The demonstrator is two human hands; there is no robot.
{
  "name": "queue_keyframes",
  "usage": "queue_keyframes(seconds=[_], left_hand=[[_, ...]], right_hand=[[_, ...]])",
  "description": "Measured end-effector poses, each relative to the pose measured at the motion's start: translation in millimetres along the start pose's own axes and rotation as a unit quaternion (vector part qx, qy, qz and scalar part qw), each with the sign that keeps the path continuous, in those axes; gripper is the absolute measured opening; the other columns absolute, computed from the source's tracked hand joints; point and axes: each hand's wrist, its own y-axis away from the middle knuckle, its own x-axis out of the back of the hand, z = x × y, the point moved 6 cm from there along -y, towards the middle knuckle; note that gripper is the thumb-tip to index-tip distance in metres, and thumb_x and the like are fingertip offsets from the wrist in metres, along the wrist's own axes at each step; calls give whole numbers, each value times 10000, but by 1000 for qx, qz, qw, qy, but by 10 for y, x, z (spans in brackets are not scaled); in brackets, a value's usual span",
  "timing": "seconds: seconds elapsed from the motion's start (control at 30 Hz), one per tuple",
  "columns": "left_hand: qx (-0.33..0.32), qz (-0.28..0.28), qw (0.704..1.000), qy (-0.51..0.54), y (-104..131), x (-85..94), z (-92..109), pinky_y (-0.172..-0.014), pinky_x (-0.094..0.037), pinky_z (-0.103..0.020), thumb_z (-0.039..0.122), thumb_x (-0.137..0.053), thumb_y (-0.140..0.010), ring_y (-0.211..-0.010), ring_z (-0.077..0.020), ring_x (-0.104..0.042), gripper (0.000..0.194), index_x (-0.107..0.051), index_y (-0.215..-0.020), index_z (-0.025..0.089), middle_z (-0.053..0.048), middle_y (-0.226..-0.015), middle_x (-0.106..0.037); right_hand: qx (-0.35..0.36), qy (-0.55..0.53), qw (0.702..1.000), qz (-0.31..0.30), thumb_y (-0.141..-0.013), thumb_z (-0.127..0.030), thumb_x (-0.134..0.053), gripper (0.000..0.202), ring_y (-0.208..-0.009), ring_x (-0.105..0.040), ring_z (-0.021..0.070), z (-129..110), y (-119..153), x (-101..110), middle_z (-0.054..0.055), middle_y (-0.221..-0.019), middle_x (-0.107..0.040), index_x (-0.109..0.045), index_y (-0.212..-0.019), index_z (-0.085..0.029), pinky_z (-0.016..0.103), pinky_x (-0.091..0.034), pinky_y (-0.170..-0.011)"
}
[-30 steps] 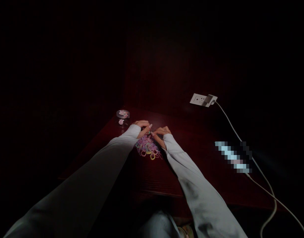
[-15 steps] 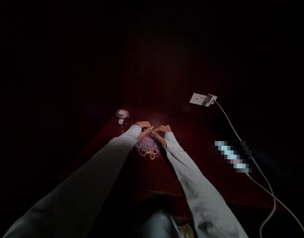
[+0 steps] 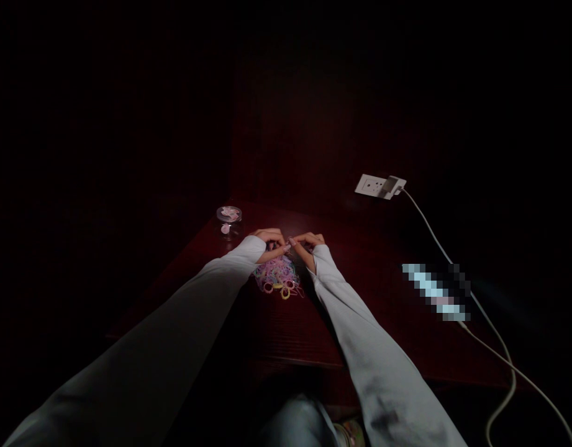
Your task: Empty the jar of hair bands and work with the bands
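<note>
A heap of small pink, purple, blue and yellow elastic bands (image 3: 277, 274) lies on the dark red table (image 3: 286, 338). Over its far edge my left hand (image 3: 271, 242) is closed, thumb and fingertips pinched together. My right hand (image 3: 308, 243) pinches in the same way just beside it, the fingertips of both hands almost touching. Whatever is between the fingers is too small and dim to make out. Two reddish rings and a yellow one lie at the near edge of the heap.
A clear round jar (image 3: 229, 222) with pink pieces stands at the table's back left. A white wall socket (image 3: 373, 185) holds a charger, its cable (image 3: 428, 223) running down the right side. A pixelated bright object (image 3: 435, 292) lies at the right.
Both hands stay over the heap. The right thumb and fingertips have shifted slightly, and the thumbs no longer cross as closely. The whole view has moved a little.
</note>
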Motion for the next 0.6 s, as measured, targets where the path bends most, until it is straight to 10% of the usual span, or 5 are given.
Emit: queue_keyframes(seconds=[0.6], left_hand=[[-7,-12,995,-99,6,110,148,-624,-377,-229,377,-683,-870,-643,-96,-486,220,-655,-804,169,4,-801,-605]], right_hand=[[15,11,1000,-8,-861,-618,-627,389,-819,-544,223,66,-21,-7,38,-719,-680,-781,-772,-272,373,-410,-809]])
